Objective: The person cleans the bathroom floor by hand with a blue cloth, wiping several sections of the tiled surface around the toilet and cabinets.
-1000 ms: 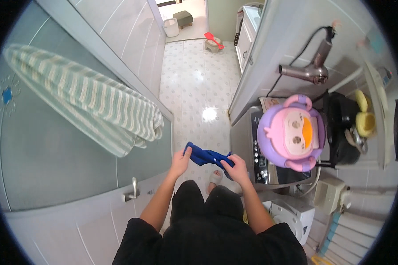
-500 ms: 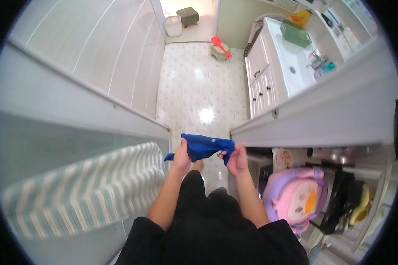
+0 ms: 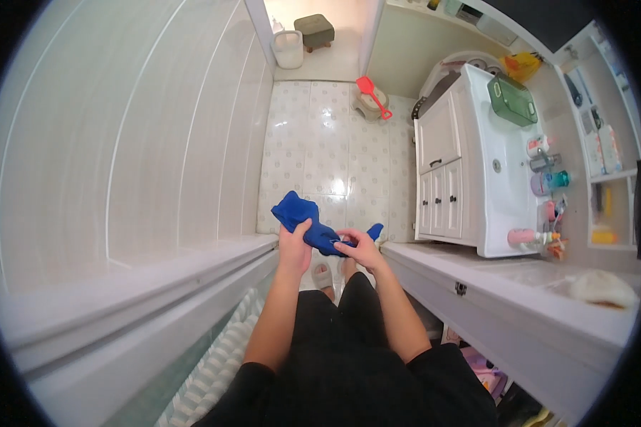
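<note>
Tiled floor (image 3: 292, 142) ahead is being flanked by wall (image 3: 149, 142) on L & white cabinet (image 3: 438, 171) on R. Blue cloth (image 3: 317, 233) is being held up over floor, btwn doorway edges (image 3: 441, 271). Forearms (image 3: 272, 306) are being held fwd; cloth's L part is being gripped by left hand (image 3: 294, 247), thumb on top, R part being pinched narrowly by right hand (image 3: 361, 249), fingers bent.

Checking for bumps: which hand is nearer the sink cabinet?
Right. The right hand is left of the sink cabinet in view; the left hand is farther left.
</note>
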### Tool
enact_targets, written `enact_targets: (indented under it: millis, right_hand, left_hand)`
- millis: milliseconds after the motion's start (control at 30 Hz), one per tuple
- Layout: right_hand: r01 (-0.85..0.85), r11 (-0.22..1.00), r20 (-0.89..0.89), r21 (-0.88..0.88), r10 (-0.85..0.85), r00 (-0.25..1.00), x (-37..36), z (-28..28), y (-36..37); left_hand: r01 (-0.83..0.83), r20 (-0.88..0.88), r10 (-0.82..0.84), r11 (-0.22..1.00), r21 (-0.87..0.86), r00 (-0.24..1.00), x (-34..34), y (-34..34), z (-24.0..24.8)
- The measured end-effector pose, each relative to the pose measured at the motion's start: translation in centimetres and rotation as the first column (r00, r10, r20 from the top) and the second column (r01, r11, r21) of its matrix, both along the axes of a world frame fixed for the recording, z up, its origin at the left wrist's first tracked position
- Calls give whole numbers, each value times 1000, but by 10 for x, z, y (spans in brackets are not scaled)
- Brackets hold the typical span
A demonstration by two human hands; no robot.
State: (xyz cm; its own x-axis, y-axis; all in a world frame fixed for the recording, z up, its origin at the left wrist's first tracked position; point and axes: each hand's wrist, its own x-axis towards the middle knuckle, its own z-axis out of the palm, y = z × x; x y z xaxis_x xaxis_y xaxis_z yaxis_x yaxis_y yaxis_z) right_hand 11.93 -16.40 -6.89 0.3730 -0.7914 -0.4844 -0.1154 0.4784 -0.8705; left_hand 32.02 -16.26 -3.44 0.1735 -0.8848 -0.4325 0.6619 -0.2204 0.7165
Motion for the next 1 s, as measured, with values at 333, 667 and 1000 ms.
enact_targets:
  millis: [333, 667, 1000]
  right_hand:
    - [-400, 883, 358, 244, 301, 884, -5, -45, -155]
    - [162, 972, -123, -173, -184, 975, 0, -74, -325]
    - [442, 896, -81, 38, -438, 895, -13, -107, -490]
  left_hand:
    - [235, -433, -255, 967, -99, 865, 4, -180, -11]
    - [346, 219, -431, 875, 338, 875, -45, -304, -75]
    - [106, 275, -193, 948, 300, 942, 35, -462, -137]
